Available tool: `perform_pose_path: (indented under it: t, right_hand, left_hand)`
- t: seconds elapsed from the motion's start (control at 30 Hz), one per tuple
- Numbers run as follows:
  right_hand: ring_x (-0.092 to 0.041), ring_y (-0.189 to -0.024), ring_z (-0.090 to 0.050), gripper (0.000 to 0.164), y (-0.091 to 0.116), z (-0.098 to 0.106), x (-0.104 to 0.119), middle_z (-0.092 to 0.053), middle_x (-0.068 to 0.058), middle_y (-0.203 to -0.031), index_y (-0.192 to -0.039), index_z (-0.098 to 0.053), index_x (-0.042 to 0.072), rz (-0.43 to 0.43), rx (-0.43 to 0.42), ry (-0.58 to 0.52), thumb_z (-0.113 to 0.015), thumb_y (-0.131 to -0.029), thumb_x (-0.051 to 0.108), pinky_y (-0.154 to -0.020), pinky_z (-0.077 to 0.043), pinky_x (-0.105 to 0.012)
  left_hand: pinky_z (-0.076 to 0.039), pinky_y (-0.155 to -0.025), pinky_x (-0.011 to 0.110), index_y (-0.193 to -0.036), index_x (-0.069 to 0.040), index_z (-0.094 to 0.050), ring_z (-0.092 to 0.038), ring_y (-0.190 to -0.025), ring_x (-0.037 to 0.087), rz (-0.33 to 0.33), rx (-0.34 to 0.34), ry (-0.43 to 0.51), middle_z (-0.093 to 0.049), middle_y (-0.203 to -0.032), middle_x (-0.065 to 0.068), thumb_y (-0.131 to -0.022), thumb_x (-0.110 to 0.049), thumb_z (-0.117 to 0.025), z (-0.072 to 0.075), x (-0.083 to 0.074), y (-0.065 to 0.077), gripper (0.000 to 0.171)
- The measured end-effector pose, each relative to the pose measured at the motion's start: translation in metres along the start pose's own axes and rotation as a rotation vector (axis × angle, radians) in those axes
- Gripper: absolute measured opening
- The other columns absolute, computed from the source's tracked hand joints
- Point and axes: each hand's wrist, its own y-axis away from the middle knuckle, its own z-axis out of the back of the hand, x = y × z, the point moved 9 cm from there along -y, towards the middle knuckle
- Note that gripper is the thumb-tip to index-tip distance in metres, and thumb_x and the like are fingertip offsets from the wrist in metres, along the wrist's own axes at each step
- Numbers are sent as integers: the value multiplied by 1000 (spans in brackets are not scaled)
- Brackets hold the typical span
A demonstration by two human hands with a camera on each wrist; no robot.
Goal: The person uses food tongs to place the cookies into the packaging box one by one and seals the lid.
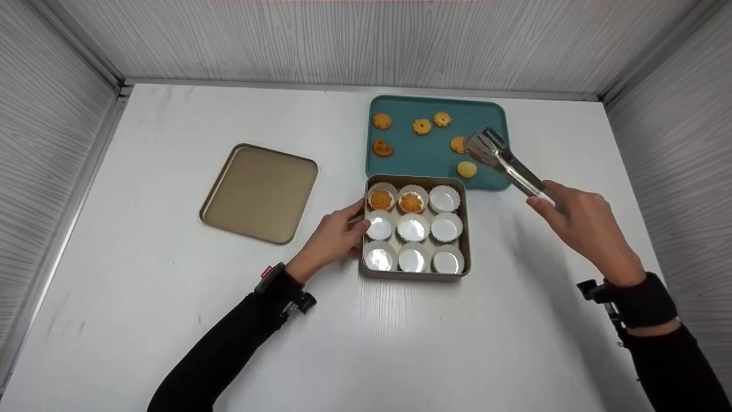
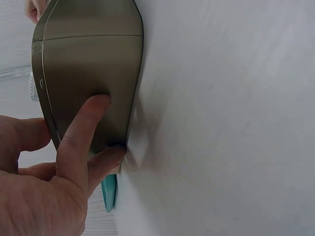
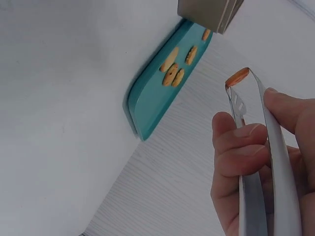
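White tabletop (image 1: 343, 343) framed by pale wood-grain walls (image 1: 366, 40)

Nearest, a metal tin (image 1: 414, 277) sits just in front of a teal tray (image 1: 412, 162). The left hand (image 1: 331, 237) has its grip closed on the tin's left wall, thumb at the rim, fingers against the outside. Nine white paper cups (image 1: 413, 228) stand inside; the far-left and far-middle ones hold ridged cookies (image 1: 380, 199). To the right, the right hand (image 1: 583, 220) wraps its grip around metal tongs (image 1: 517, 174), whose tips, parted only slightly, pinch one brown cookie (image 3: 237, 77) above the tray. Well left of the tin lies a square gold lid (image 1: 260, 194). Farthest back, the tray carries several loose cookies (image 1: 382, 147).
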Motion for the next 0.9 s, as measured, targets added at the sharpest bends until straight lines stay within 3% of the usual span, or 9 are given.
perform_pose_path:
  t: [0.2,0.33,0.47,0.6,0.7,0.83,0.9]
  right_hand:
    - [-13,-54,-39,33,9,3,13,-38,8,-56,-121,-68,2,21,41,13,-70,-101,28,-50,-33,-30]
    - [-13,-57,-44,30,14,9,25,-48,5,-62,-118,-69,1,75,55,32,-74,-98,23,-51,-37,-29]
    - [-13,-60,-45,22,19,14,38,-56,3,-72,-110,-67,6,134,60,65,-77,-95,18,-53,-40,-30]
    - [-14,-61,-49,27,22,13,49,-58,0,-74,-111,-65,5,172,66,122,-79,-93,19,-53,-45,-34]
    - [-15,-59,-53,32,24,12,54,-57,-2,-72,-112,-64,2,198,60,165,-81,-91,20,-51,-48,-39]
    - [-19,-52,-55,37,26,10,60,-55,-5,-68,-113,-64,0,234,43,223,-84,-88,20,-44,-48,-42]
    - [-20,-47,-53,39,27,9,64,-53,-5,-66,-114,-65,0,248,33,246,-85,-86,18,-40,-46,-42]
  left_hand:
    - [-47,-108,42,-159,-3,-38,-56,-133,27,-6,-1,3,-53,-152,15,-106,-21,-54,1,-1,0,58]
    - [-45,-110,41,-159,-2,-38,-55,-135,28,-11,-4,3,-53,-152,16,-107,-20,-54,1,-1,-1,57]
    - [-54,-99,38,-160,-2,-36,-57,-132,27,6,7,45,-52,-153,16,-107,-19,-54,0,0,0,57]
    - [-61,-84,36,-161,-3,-34,-60,-129,27,21,22,84,-50,-155,15,-108,-18,-53,-2,2,1,58]
    - [-56,-95,38,-160,-3,-35,-57,-133,27,17,17,69,-49,-155,16,-108,-19,-54,-2,2,1,58]
    - [-41,-114,40,-159,-2,-37,-51,-139,28,4,2,19,-50,-154,17,-107,-19,-55,0,1,0,58]
    - [-40,-115,41,-159,-1,-37,-50,-139,28,2,0,8,-50,-154,17,-107,-19,-55,0,0,-1,58]
